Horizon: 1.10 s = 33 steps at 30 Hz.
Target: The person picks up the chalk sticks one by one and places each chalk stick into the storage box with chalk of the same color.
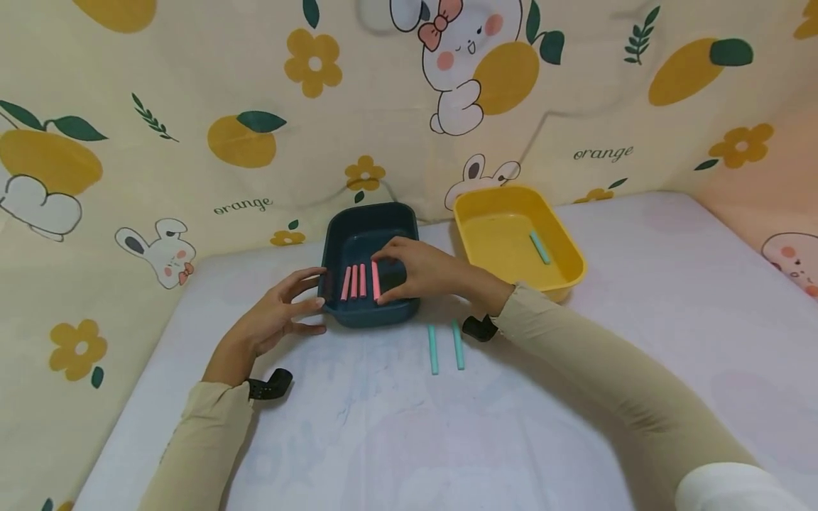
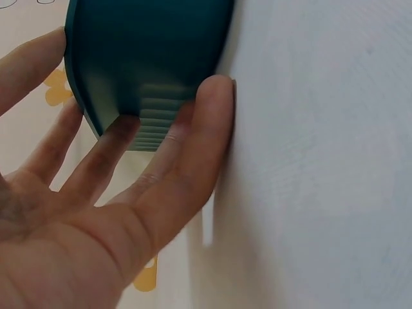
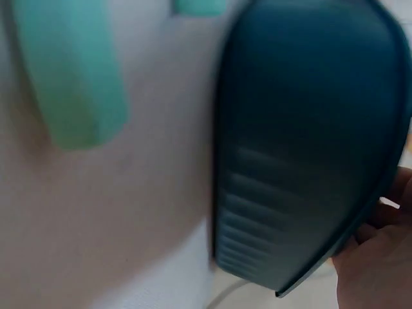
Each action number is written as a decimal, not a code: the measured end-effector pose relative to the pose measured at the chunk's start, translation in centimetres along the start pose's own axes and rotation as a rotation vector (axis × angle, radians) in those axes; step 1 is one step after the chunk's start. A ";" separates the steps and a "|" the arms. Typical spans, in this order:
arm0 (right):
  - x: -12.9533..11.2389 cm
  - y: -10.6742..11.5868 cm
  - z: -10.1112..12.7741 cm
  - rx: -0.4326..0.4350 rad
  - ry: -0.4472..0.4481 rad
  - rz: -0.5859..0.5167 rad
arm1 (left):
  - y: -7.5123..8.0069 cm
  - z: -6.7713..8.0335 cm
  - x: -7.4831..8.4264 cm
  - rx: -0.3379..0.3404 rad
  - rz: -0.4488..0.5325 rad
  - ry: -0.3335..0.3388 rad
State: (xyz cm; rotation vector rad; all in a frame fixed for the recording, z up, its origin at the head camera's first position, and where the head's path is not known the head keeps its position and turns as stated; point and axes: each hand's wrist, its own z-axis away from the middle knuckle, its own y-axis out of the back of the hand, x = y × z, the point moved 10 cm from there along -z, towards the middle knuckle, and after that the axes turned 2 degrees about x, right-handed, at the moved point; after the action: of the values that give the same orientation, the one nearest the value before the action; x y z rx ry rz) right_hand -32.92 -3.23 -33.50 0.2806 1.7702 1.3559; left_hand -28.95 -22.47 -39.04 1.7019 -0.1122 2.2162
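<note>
A dark teal tray (image 1: 377, 314) stands on the pale table and holds several pink sticks (image 1: 353, 281) side by side. My right hand (image 1: 386, 273) reaches into the tray and pinches the rightmost pink stick (image 1: 375, 279) between finger and thumb. My left hand (image 1: 313, 291) rests with straight fingers against the tray's left side. The left wrist view shows those fingers (image 2: 199, 122) touching the tray's ribbed wall (image 2: 154, 58). In the right wrist view the tray's outer wall (image 3: 309, 129) fills the frame, with a bit of my right hand (image 3: 380, 257) behind it.
A yellow tray (image 1: 575, 255) at the back right holds one teal stick (image 1: 540, 248). Two teal sticks (image 1: 433, 349) (image 1: 457, 344) lie on the table just in front of the dark tray; one (image 3: 71, 71) looms in the right wrist view. A patterned cloth wall rises behind.
</note>
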 end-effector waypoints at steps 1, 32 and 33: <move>0.2 -0.1 -0.2 0.000 0.000 0.001 | 0.0 0.0 0.0 -0.001 0.000 -0.001; 1.1 -1.8 -4.2 -0.122 -0.094 0.332 | 0.0 0.0 0.1 -0.018 0.013 -0.011; 1.2 -1.9 -4.3 -0.126 -0.101 0.343 | 0.0 -0.1 0.1 -0.020 0.012 -0.011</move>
State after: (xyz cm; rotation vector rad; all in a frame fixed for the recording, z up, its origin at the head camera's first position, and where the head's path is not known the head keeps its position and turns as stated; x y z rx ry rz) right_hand -36.21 -6.08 -35.57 0.5934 1.5940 1.6557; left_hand -29.02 -22.41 -38.96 1.7079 -0.1476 2.2069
